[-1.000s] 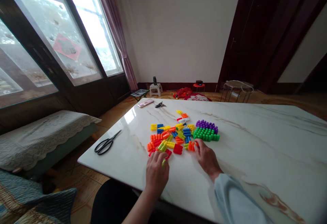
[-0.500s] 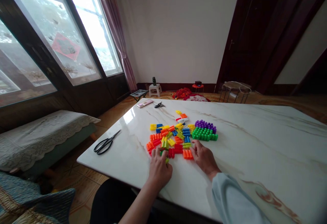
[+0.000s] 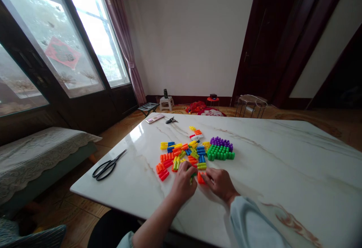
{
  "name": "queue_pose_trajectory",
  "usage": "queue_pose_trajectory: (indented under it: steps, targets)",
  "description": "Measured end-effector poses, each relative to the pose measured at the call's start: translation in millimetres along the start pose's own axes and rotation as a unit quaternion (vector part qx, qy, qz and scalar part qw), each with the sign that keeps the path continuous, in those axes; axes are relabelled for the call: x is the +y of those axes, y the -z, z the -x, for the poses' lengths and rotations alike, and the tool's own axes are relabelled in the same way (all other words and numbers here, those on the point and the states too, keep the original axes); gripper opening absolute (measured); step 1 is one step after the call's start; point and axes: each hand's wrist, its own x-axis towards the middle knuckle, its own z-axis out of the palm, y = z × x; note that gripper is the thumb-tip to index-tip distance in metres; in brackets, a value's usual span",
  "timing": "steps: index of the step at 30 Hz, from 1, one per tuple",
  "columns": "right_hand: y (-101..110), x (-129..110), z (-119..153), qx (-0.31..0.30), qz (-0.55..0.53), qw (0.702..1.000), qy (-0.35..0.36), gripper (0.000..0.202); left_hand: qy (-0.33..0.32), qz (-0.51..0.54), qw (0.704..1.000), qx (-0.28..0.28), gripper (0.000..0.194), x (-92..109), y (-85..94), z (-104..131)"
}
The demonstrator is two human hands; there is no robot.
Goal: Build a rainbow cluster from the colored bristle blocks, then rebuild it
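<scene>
My left hand is at the near edge of a pile of bullet-shaped plastic building blocks. Its fingers curl closed around a green block, mostly hidden by them. Close by on the right, my right hand has thumb and fingers pressed together on an orange block. Red, yellow, blue and lime pieces lie loosely just beyond both hands. Behind the right hand, purple blocks and green blocks stand in tidy rows, side by side.
The white marbled table carries black-handled scissors at the left. A phone and small dark pliers lie near its far edge. Beyond it are a white stool and a round stool.
My left hand has moved right, closer to my right hand, with the green block. My right hand has come down onto the orange block. The view has shifted slightly.
</scene>
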Motion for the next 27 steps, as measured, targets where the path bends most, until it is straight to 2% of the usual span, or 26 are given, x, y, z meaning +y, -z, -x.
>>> queue_pose_trajectory:
  steps: [3, 6, 9, 12, 14, 16, 19, 22, 27]
  targets:
    - [1, -2, 0, -0.032, -0.011, 0.999, 0.017, 0.036, 0.086, 0.129, 0.981, 0.116, 0.020, -5, -13.4, -34]
    - [-1, -1, 0, -0.046, -0.012, 0.999, 0.015, 0.037, 0.203, 0.302, 0.909, 0.202, 0.012, -15, -29.3, -58]
    - [-2, 0, 0, -0.045, -0.017, 0.999, 0.001, 0.030, 0.241, 0.436, 0.841, 0.209, 0.021, -24, -41.5, -64]
    - [-2, 2, -1, -0.007, -0.022, 0.999, -0.041, 0.028, 0.220, 0.498, 0.821, 0.171, 0.029, -25, -44.4, -58]
    - [-3, 3, -1, 0.030, -0.026, 0.997, -0.071, 0.034, 0.191, 0.515, 0.826, 0.123, 0.029, -19, -42.3, -52]
    - [-4, 4, -2, 0.060, -0.033, 0.994, -0.083, 0.038, 0.153, 0.507, 0.845, 0.068, 0.025, -11, -39.7, -46]
    - [-7, 7, -2, 0.084, -0.045, 0.992, -0.085, 0.033, 0.091, 0.424, 0.901, 0.018, 0.027, -3, -39.5, -40]
    - [-10, 10, -2, 0.098, -0.050, 0.989, -0.099, 0.025, 0.048, 0.324, 0.945, 0.008, 0.039, -2, -44.5, -36]
    - [-13, 11, -4, 0.116, -0.084, 0.986, -0.088, 0.019, 0.019, 0.227, 0.974, 0.019, 0.044, -6, -51.7, -33]
